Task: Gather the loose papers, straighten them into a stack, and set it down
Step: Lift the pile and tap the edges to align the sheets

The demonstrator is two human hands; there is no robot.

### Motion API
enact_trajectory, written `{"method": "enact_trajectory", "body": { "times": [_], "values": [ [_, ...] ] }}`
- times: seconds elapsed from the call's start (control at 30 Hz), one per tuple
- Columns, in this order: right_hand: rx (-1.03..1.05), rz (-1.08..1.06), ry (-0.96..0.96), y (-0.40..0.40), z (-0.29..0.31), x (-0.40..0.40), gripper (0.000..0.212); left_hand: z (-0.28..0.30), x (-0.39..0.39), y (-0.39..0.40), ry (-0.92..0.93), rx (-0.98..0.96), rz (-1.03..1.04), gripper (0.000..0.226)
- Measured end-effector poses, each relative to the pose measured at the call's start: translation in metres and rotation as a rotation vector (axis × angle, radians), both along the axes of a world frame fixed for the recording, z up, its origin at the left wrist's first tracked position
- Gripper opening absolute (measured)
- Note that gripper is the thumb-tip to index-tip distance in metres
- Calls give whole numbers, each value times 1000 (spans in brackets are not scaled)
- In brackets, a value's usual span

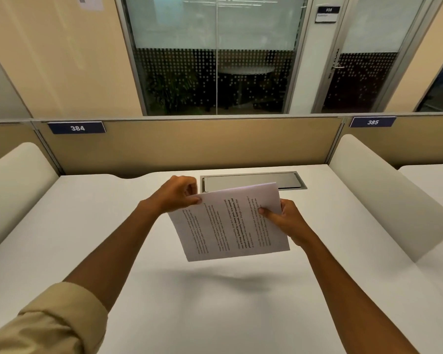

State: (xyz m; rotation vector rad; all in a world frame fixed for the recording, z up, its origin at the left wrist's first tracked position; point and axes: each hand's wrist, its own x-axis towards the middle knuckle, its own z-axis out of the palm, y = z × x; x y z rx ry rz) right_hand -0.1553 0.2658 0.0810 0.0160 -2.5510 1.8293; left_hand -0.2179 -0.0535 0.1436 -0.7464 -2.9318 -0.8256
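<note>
Above the smooth white desk [87, 238], both hands hold a thin sheaf of printed papers [228, 223] aloft and tilted. Left hand [175, 194] pinches its left edge between thumb and curled fingers; right hand [284, 221] clasps the right edge, thumb on top. Behind lies a rectangular grey cable hatch [253, 180].

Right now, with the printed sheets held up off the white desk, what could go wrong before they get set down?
1. The sheaf of white printed papers hangs tilted in the air, pinched only at its edges by the left hand and right hand; a loose sheet might slide out.
2. The edges look slightly fanned, so setting it down now may leave an uneven stack.
3. The grey metal cable hatch lies just behind on the white desk; papers set there could sit unevenly.
</note>
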Motion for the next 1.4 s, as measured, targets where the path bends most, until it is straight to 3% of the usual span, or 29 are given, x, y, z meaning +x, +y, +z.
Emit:
{"method": "enact_trajectory", "body": {
  "times": [0.1,0.2,0.3,0.5,0.63,0.93,1.07,1.23,1.4],
  "values": [
    [-36,-3,-6,7,-4,5,22,-17,3,-25,-81,130,118,24],
    [-87,-10,-18,13,-11,8,24,-43,14,-40,-271,431,187,18],
    [-137,-19,-37,14,-18,10,34,-73,32,-40,-415,704,190,30],
    [-177,-42,-54,10,-31,13,31,-110,59,-3,-380,1025,375,26],
    [-138,-91,-49,4,-35,15,19,-119,68,15,-227,1038,495,19],
    [-204,-191,-86,-7,-57,22,16,-133,80,28,-35,900,611,38],
    [-238,-204,-145,-9,-80,32,20,-156,89,26,-70,839,610,11],
    [-271,-205,-186,-11,-99,37,26,-171,97,23,-134,780,578,27],
    [-257,-197,-180,-11,-95,31,29,-163,87,19,-119,726,549,28]
  ]
}}
